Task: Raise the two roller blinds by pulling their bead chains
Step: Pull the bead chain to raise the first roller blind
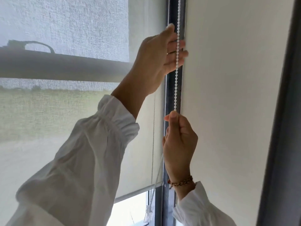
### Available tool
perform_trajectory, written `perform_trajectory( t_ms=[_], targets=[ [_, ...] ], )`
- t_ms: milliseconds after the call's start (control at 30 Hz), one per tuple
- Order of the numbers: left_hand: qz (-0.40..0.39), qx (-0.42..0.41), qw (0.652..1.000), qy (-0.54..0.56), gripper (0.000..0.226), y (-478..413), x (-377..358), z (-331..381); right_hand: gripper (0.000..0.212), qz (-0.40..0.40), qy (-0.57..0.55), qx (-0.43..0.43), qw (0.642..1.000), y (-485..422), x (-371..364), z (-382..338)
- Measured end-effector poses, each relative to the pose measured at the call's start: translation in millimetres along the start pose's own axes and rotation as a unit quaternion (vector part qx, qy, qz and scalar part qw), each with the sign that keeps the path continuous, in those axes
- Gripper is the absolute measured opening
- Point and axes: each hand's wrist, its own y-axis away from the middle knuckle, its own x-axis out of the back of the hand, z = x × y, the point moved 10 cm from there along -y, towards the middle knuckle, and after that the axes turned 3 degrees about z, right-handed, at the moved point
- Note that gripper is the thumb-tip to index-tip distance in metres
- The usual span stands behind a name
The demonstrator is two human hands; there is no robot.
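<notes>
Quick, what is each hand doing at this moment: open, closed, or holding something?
Left hand: closed around the white bead chain, higher up.
Right hand: closed, pinching the same chain lower down.

The bead chain (176, 69) hangs between the left blind (141, 128) and, seemingly nearer, the right blind (228, 95).

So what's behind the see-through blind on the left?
Through the sheer blind a thick grey pipe and greenish ground show dimly. The solid blind beside it hides everything except bright glass beneath its bottom edge.
</notes>
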Motion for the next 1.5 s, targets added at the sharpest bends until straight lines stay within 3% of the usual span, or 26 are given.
perform_trajectory(
  t_ms=[133, 300, 400, 467, 600, 800, 967, 1067, 1167, 1333, 1500],
  targets=[
    [0.049, 0.030, 0.997, 0.054, 0.026, -0.2, -4.8, -10.4, 0.032, 0.000, 0.012, 0.031, 0.999, 17.0, 5.5, -5.2],
    [0.105, -0.075, 0.987, 0.092, 0.034, 8.0, -3.8, 4.3, 0.036, -0.028, 0.039, 0.057, 0.997, 11.7, 3.6, -12.3],
    [0.107, -0.103, 0.982, 0.118, 0.036, 14.3, -6.1, 14.0, 0.030, -0.125, -0.040, -0.062, 0.989, 0.3, -10.8, 5.4],
    [0.108, -0.109, 0.981, 0.120, 0.037, 21.0, -7.5, 14.8, 0.040, -0.173, -0.121, -0.149, 0.966, -8.2, -21.6, 13.3],
    [0.119, -0.129, 0.984, 0.039, 0.038, 46.2, -4.7, -11.2, 0.053, -0.164, -0.232, -0.240, 0.928, -39.3, -25.9, 5.8],
    [0.094, -0.090, 0.991, -0.016, 0.031, 102.3, 11.5, -85.7, 0.033, -0.138, -0.261, -0.204, 0.933, -78.9, -24.5, -24.9],
    [0.085, -0.049, 0.991, -0.090, 0.029, 140.6, 23.2, -131.7, 0.015, -0.175, -0.229, -0.202, 0.936, -89.9, -49.5, -46.3],
    [0.084, -0.018, 0.989, -0.122, 0.032, 148.7, 27.3, -145.7, 0.019, -0.118, -0.176, -0.194, 0.958, -95.0, -52.5, -43.1],
    [0.091, 0.028, 0.992, -0.079, 0.038, 149.4, 25.8, -154.5, 0.026, -0.063, -0.149, -0.155, 0.975, -93.4, -46.9, -43.0],
    [0.038, 0.108, 0.989, 0.091, 0.035, 151.2, 13.5, -162.6, 0.025, -0.060, -0.229, -0.125, 0.963, -86.7, -33.0, -65.6],
    [0.072, 0.126, 0.989, 0.033, 0.046, 118.9, 37.7, -153.5, 0.024, -0.052, -0.193, -0.111, 0.973, -57.5, -7.7, -46.8]
  ],
)
